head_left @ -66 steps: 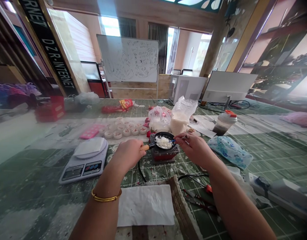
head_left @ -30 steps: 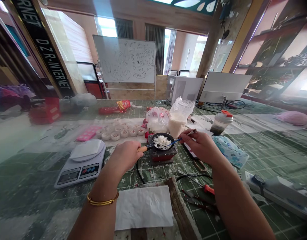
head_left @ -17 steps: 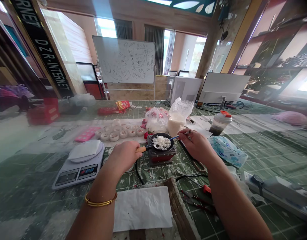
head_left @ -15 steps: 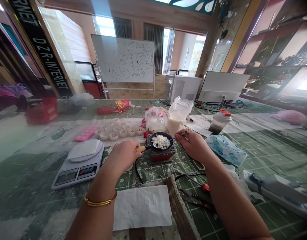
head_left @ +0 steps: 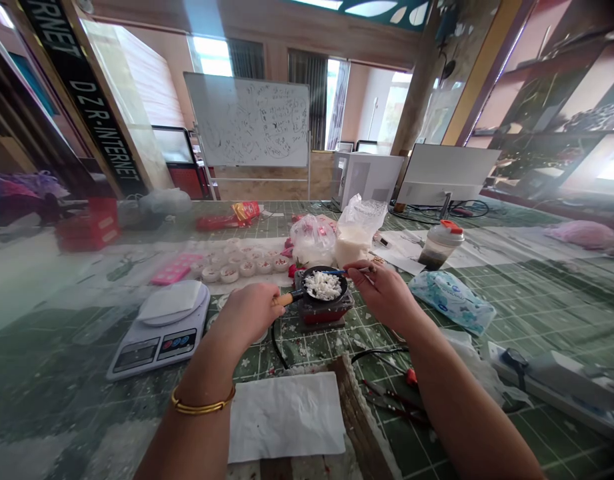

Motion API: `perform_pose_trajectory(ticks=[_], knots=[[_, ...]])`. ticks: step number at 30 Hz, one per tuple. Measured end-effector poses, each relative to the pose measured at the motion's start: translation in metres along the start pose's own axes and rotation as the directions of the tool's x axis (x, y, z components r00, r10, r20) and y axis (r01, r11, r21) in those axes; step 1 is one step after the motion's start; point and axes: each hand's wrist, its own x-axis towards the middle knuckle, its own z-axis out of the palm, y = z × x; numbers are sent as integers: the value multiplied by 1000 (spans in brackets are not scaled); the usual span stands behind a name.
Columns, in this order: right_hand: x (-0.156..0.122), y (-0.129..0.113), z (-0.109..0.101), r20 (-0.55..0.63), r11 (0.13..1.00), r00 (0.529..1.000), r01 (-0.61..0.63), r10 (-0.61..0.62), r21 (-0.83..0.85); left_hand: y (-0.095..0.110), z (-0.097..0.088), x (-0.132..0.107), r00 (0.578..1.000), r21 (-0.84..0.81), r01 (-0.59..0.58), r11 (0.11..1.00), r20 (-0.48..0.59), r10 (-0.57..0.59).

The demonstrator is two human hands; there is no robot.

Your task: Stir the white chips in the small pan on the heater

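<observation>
My left hand (head_left: pixel 257 308) is closed round the wooden handle of a small black frying pan (head_left: pixel 307 298). The pan rests on a small red-sided hot plate (head_left: pixel 327 315). White chunks (head_left: pixel 323 285) fill much of the pan. In my right hand (head_left: pixel 379 287), pinched between the fingers, is a thin blue stick (head_left: pixel 333 272); its tip reaches over the far side of the pan, at the edge of the chunks. Behind the pan stand an open clear bag of white grains (head_left: pixel 351 248) and a knotted plastic bag (head_left: pixel 313 241).
A kitchen scale (head_left: pixel 159 333) stands at left, with several small filled cups (head_left: pixel 247 268) and a pink mould (head_left: pixel 175 268) behind it. At right are a tissue pack (head_left: pixel 451 300), a lidded shaker cup (head_left: pixel 441 245), pliers (head_left: pixel 394 400) and a power strip (head_left: pixel 557 380). White paper (head_left: pixel 289 417) lies in front.
My right hand has shifted slightly left, and the blue stick's tip has moved from the pan's right side toward its far side. My left hand still holds the handle.
</observation>
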Motion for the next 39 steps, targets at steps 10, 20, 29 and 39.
perform_pose_trajectory(ticks=[10,20,29,39], knots=[[-2,-10,7,44,999,998,46,-45,-6,-1,1,1,1000,-8,-2,1000,-7,2],[-5,-18,9,75,995,993,84,-87,49,0,-1,0,1000,8,-11,1000,-7,11],[-6,-18,3,109,993,990,79,-88,87,0,-1,0,1000,27,0,1000,-3,0],[-4,-14,11,79,998,995,60,-63,34,-2,2,1,1000,16,12,1000,18,-12]])
